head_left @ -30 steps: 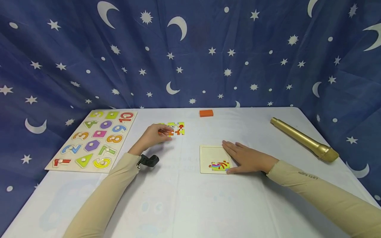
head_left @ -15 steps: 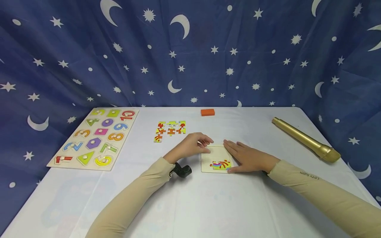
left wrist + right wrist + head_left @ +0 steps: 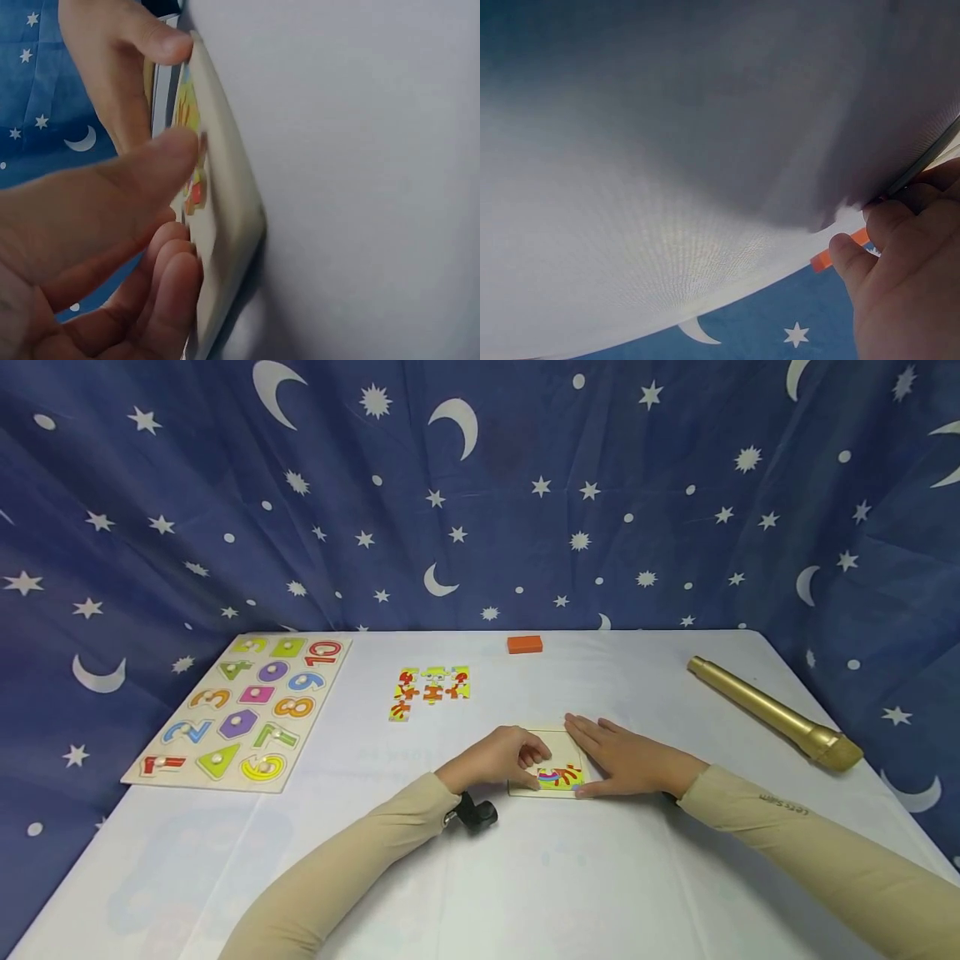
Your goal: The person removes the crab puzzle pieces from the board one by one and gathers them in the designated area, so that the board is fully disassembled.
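A shallow wooden puzzle tray (image 3: 546, 742) lies on the table in the head view, with joined puzzle pieces (image 3: 560, 777) in its near right corner showing a rainbow and red strokes on yellow. My left hand (image 3: 502, 757) is over the tray's left side, its thumb at the left end of these pieces. In the left wrist view the fingers are bent beside the thumb, apart from it, with the red end of a piece (image 3: 196, 191) between them. My right hand (image 3: 626, 762) rests with extended fingers on the tray's right edge.
Several loose puzzle pieces (image 3: 432, 693) lie beyond my left hand. A number-and-shape board (image 3: 243, 714) is at the left. An orange block (image 3: 524, 645) sits near the back edge, and a gold microphone (image 3: 772, 712) lies at the right.
My left hand has come from the loose pieces at the left to the tray, then down to the left end of the joined pieces. My right hand has stayed on the tray's edge.
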### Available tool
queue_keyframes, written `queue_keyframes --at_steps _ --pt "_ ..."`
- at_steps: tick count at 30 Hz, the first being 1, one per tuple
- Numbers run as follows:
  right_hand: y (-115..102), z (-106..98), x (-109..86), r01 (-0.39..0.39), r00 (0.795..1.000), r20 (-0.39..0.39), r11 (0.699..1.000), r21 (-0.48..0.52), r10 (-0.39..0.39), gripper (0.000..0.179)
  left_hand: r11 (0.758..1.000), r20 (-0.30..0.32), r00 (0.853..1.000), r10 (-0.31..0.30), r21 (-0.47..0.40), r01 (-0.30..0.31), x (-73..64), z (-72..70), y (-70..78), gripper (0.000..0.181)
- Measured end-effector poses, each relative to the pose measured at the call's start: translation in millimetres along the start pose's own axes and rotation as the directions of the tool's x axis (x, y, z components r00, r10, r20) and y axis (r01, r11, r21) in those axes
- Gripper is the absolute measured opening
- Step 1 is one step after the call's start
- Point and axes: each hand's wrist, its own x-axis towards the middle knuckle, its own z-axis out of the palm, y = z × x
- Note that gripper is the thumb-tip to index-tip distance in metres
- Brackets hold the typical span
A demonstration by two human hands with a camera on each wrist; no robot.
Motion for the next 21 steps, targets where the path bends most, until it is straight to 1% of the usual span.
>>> queue_keyframes --at_steps 8,17,19,21 --pt "-0.9 -0.9 -1.6 0.004 1.000 -0.006 1.000 -0.001 -0.004 0.105 1.000 0.000 1.000 -0.011 -0.026 0.011 -0.6 3.0 1.8 0.031" --pt "0.3 0.9 -1.5 0.008 1.000 -0.020 1.000 -0.008 -0.008 0.105 1.000 0.012 1.000 0.012 0.009 -0.012 -1.2 3.8 5.1 0.027" --pt "0.8 1.4 -1.4 0.018 0.999 -0.029 1.000 -0.004 -0.018 0.105 1.000 0.011 1.000 0.014 0.017 -0.014 -2.3 4.0 6.6 0.028" --pt "0.9 1.4 -1.3 0.014 1.000 -0.024 1.000 -0.008 -0.014 0.105 1.000 0.004 1.000 0.016 0.024 -0.016 -3.4 4.5 8.0 0.029"
